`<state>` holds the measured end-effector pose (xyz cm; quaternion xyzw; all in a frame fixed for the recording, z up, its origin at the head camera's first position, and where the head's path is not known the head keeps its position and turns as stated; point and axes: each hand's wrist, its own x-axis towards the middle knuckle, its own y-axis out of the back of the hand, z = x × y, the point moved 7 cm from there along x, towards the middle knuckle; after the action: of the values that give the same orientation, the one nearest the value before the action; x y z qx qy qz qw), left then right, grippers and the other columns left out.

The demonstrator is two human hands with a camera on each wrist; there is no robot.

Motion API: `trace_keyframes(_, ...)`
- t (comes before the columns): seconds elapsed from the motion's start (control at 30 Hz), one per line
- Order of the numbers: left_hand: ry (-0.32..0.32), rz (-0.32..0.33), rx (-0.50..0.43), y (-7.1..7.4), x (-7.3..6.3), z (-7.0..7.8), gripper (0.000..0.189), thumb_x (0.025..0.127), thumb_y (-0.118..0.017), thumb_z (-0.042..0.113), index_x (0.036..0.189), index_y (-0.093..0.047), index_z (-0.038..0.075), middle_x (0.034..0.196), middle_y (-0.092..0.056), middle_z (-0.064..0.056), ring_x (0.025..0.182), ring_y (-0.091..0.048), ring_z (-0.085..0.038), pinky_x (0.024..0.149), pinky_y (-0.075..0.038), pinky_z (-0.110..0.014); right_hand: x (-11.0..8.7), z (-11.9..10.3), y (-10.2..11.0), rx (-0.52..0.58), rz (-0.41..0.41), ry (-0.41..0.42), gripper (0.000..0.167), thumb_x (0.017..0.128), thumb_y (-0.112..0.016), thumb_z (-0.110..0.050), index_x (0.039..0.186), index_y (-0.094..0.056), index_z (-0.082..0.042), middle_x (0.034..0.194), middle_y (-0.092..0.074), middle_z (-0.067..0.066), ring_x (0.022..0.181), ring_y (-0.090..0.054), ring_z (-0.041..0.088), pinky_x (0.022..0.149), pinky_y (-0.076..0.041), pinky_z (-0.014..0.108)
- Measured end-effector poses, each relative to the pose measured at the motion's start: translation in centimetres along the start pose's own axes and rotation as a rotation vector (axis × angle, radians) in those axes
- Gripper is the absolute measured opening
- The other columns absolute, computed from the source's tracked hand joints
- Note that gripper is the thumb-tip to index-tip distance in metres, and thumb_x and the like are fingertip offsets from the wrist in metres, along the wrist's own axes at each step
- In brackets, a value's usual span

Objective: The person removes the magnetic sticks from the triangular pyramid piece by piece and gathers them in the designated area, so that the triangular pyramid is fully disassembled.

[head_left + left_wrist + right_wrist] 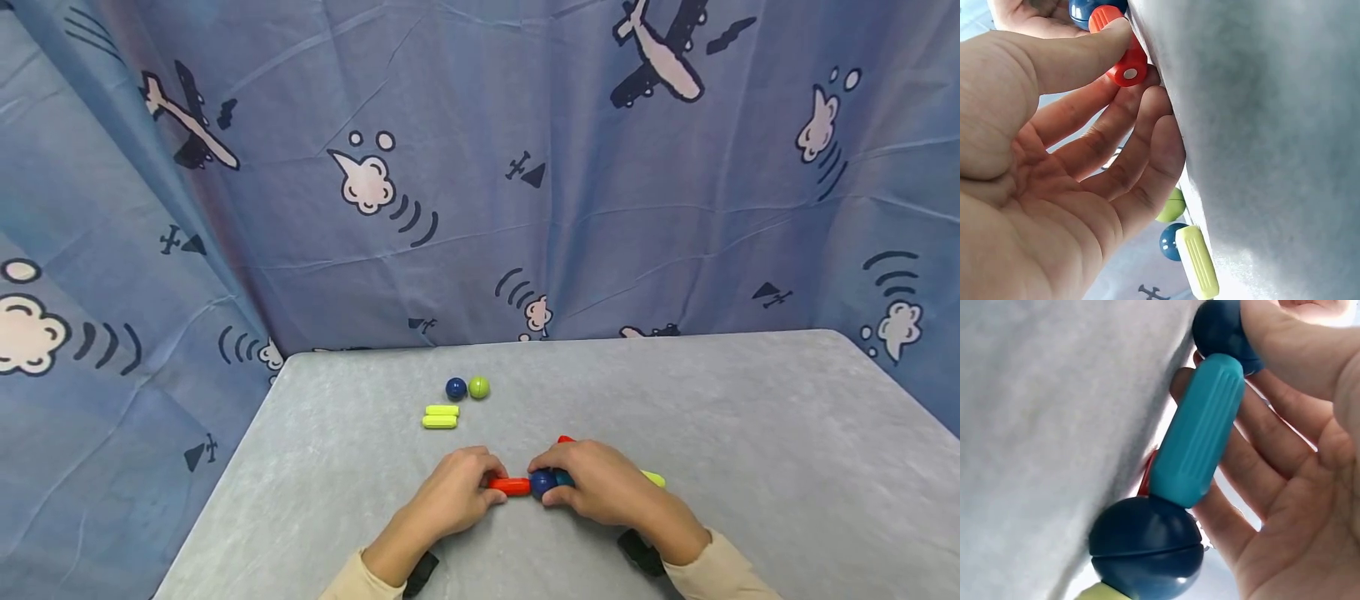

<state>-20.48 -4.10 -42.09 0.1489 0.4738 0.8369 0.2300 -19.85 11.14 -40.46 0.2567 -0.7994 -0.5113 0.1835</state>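
My left hand (457, 492) pinches a short ribbed red magnetic rod (512, 486) between thumb and fingers; its near end shows a pale round spot in the left wrist view. The rod's other end meets a dark blue ball (542, 483), which my right hand (600, 483) grips with thumb and fingertips. From that ball a teal rod (1197, 431) runs under the right palm to a second dark blue ball (1147, 550). A yellow-green rod (655, 478) joins this second ball. Another red rod (565, 438) pokes out beyond the right hand, mostly hidden.
Farther back on the grey table (337, 467) a loose dark blue ball (456, 388) sits beside a lime green ball (478, 387). Two yellow-green rods (439, 422) lie side by side just in front of them. A blue patterned curtain (465, 208) hangs behind the table.
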Motion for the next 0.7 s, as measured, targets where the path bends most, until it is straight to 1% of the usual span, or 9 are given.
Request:
trace_keyframes(0.1, 0.015, 0.009, -0.004, 0.13, -0.03, -0.08, 0.012, 0.082, -0.082, 0.018, 0.091, -0.074, 0.014, 0.077, -0.057, 0.009, 0.067, -0.046, -0.001, 0.062, -0.040, -0.018, 0.02, 0.01, -0.01, -0.002, 0.001, 0.006, 0.032, 0.083, -0.079, -0.034, 0.112, -0.073, -0.022, 0.105, -0.073, -0.013, 0.090, -0.065, 0.004, 0.082, -0.055, 0.035)
trace_keyframes(0.27, 0.035, 0.045, -0.022, 0.57, -0.08, -0.14, 0.013, 0.079, -0.084, 0.018, 0.089, -0.075, 0.014, 0.076, -0.061, 0.009, 0.065, -0.048, 0.000, 0.061, -0.041, -0.018, 0.08, 0.15, 0.01, -0.009, -0.006, -0.004, 0.033, 0.083, -0.079, -0.035, 0.113, -0.073, -0.023, 0.106, -0.073, -0.013, 0.089, -0.065, 0.004, 0.081, -0.055, 0.036)
trace_keyframes(0.43, 0.057, 0.054, -0.043, 0.75, -0.11, -0.21, 0.013, 0.078, -0.085, 0.018, 0.087, -0.076, 0.015, 0.074, -0.061, 0.009, 0.063, -0.048, 0.001, 0.060, -0.041, -0.017, 0.10, 0.18, 0.11, -0.010, -0.002, -0.012, 0.033, 0.083, -0.078, -0.036, 0.113, -0.074, -0.023, 0.105, -0.074, -0.012, 0.088, -0.066, 0.006, 0.079, -0.055, 0.037)
trace_keyframes(0.7, 0.073, 0.056, -0.062, 0.92, -0.22, -0.21, 0.013, 0.076, -0.086, 0.018, 0.087, -0.078, 0.015, 0.073, -0.063, 0.010, 0.062, -0.049, 0.001, 0.059, -0.041, -0.017, -0.10, 0.01, 0.37, -0.012, 0.034, 0.017, 0.032, 0.083, -0.078, -0.038, 0.112, -0.075, -0.024, 0.103, -0.075, -0.011, 0.085, -0.068, 0.009, 0.075, -0.054, 0.036)
